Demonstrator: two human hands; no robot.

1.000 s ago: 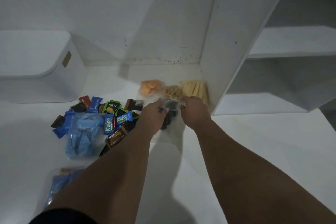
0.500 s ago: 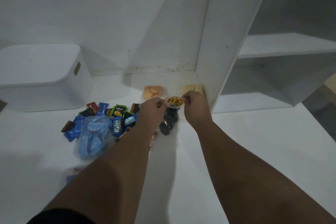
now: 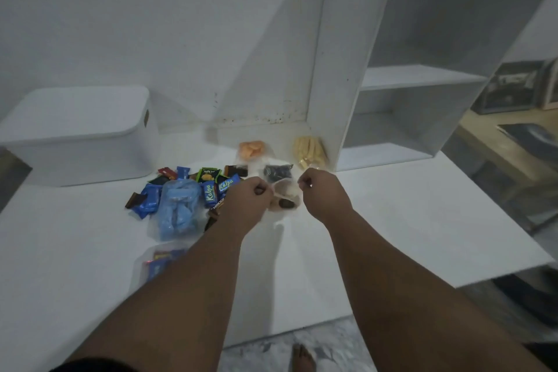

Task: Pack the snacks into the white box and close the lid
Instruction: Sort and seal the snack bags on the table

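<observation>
The white box (image 3: 81, 142) stands at the back left with its lid on. My left hand (image 3: 247, 201) and my right hand (image 3: 321, 192) each pinch one side of a clear plastic snack bag (image 3: 285, 195) held just above the white table (image 3: 392, 220). A dark piece shows inside the bag. Behind it lies a bag of dark biscuits (image 3: 277, 174). To the left sits a pile of small wrapped snacks (image 3: 211, 183) and a blue bag (image 3: 178, 211). An orange snack bag (image 3: 252, 149) and a yellow stick-snack bag (image 3: 308, 149) lie at the back.
A white shelf unit (image 3: 401, 106) rises at the right, its side panel next to the yellow snacks. Another clear bag of wrapped snacks (image 3: 160, 263) lies near my left forearm. The table's front edge drops to a marbled floor where a bare foot (image 3: 302, 356) shows.
The camera has pulled back and tilted. My hands moved slightly apart and toward me with the clear bag; the nuts seen at its top earlier no longer show.
</observation>
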